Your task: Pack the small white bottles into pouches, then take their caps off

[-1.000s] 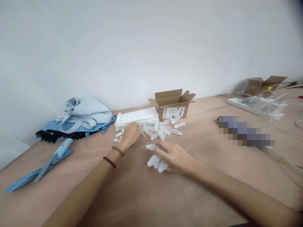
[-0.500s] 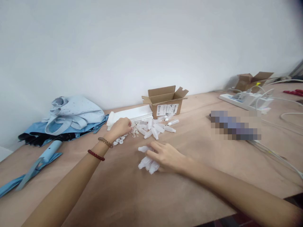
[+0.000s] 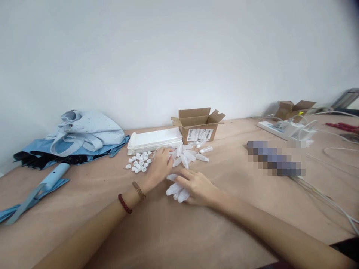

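Note:
My right hand (image 3: 198,188) is closed around a small bunch of translucent white plastic dropper bottles (image 3: 177,191), lying on the table with their necks pointing left. My left hand (image 3: 161,164) is at the left edge of a pile of similar bottles (image 3: 188,154), its fingers curled together. What its fingers hold, if anything, is hidden. Left of that hand lies a cluster of small white caps (image 3: 138,162). Small pale nozzle pieces (image 3: 153,152) show only in part behind the left hand.
Behind the bottles stand an open cardboard box (image 3: 199,130) and a stack of flat white packets (image 3: 155,137). A light blue cloth bag (image 3: 86,130) and a blue umbrella (image 3: 56,175) lie at left. On the right are a power strip (image 3: 270,129), cables and a blurred-out object (image 3: 275,157).
My left hand has moved right, from beside the nozzle pieces to the bottle pile, uncovering the caps. My right hand stays on its bunch of bottles. The camera view has shifted slightly.

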`<act>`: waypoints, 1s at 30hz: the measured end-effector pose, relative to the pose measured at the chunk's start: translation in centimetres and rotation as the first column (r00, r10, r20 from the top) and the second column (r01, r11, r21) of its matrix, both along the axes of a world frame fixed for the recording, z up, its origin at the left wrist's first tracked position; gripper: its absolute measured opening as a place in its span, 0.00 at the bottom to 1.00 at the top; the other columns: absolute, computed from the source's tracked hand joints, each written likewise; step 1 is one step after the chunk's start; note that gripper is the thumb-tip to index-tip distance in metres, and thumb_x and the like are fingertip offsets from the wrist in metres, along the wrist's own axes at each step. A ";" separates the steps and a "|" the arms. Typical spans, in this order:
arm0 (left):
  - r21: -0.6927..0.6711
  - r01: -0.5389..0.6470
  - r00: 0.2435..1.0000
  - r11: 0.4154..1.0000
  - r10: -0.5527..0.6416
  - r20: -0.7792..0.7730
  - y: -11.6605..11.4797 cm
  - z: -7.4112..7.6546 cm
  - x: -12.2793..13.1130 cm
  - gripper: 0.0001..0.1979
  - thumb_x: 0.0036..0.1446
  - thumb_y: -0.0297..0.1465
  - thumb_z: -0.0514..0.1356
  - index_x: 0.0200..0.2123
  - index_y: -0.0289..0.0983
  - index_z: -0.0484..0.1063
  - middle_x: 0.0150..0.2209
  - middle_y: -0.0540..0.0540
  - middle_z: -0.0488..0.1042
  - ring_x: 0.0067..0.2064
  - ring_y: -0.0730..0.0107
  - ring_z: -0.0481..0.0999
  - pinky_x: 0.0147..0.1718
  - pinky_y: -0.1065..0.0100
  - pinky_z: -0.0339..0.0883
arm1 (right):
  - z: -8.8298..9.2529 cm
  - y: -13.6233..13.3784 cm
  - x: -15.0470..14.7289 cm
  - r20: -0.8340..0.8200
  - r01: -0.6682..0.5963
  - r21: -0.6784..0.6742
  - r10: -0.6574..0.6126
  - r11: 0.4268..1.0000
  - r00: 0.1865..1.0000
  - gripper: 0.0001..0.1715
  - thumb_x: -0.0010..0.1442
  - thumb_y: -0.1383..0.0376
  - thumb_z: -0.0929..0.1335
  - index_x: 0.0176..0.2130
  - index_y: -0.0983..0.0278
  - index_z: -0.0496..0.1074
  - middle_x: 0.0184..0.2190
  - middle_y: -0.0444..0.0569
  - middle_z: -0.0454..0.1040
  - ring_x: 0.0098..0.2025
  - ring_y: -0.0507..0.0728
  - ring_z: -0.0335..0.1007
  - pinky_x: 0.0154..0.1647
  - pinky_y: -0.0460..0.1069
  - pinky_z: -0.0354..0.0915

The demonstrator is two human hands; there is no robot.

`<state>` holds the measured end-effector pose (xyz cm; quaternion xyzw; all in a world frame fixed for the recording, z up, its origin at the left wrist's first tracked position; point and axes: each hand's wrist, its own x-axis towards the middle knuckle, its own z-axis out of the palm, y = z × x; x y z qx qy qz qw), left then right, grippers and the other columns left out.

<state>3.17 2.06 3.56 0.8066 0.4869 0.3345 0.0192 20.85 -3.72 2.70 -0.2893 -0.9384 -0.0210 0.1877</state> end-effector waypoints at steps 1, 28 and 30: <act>-0.016 0.031 0.997 0.999 -0.030 0.066 -0.2 -0.3 0.3 0.12 0.58 0.24 0.49 0.42 0.33 0.68 0.43 0.40 0.70 0.48 0.60 0.68 0.49 0.61 0.61 | 0.1 0.1 0.0 -0.017 -0.005 -0.003 0.005 1.000 1.000 0.20 0.53 0.64 0.67 0.47 0.65 0.65 0.42 0.55 0.69 0.43 0.59 0.65 0.32 0.48 0.63; 0.145 -0.081 0.996 0.986 0.075 0.047 -0.7 -3.0 2.0 0.54 0.41 0.47 0.67 0.62 0.34 0.39 0.61 0.30 0.51 0.64 0.43 0.49 0.59 0.44 0.49 | -0.1 12.3 -0.2 -0.254 0.152 -0.022 -0.153 0.988 0.955 0.15 0.53 0.60 0.70 0.38 0.63 0.65 0.39 0.51 0.65 0.42 0.60 0.61 0.43 0.53 0.61; 0.134 -0.073 0.997 0.988 0.070 0.027 -0.3 -3.2 2.3 0.57 0.39 0.48 0.68 0.63 0.34 0.37 0.63 0.29 0.49 0.65 0.42 0.46 0.60 0.44 0.48 | -0.1 12.2 -0.2 -0.253 0.139 -0.016 -0.139 0.990 0.957 0.16 0.53 0.60 0.70 0.40 0.64 0.65 0.39 0.52 0.66 0.43 0.60 0.61 0.44 0.54 0.60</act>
